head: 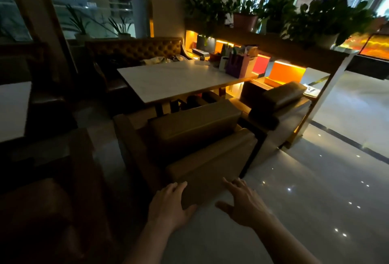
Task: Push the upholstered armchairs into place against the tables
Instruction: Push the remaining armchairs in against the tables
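Observation:
A brown upholstered armchair (189, 137) stands in front of me, its seat facing a white-topped table (168, 80). My left hand (168, 204) lies flat on the lower left corner of the chair's back, fingers spread. Just off the back's right edge, my right hand (242, 200) is open, with only its fingertips at the chair. A second brown armchair (277, 103) sits to the right, beside the same table and turned at an angle. The room is dim.
A tufted brown bench (134, 51) runs behind the table. Bags and small items (237, 63) crowd the table's far right end. A lit shelf unit with potted plants (273, 46) stands right. Another table (12, 110) and dark seats are left. Glossy floor (315, 179) opens right.

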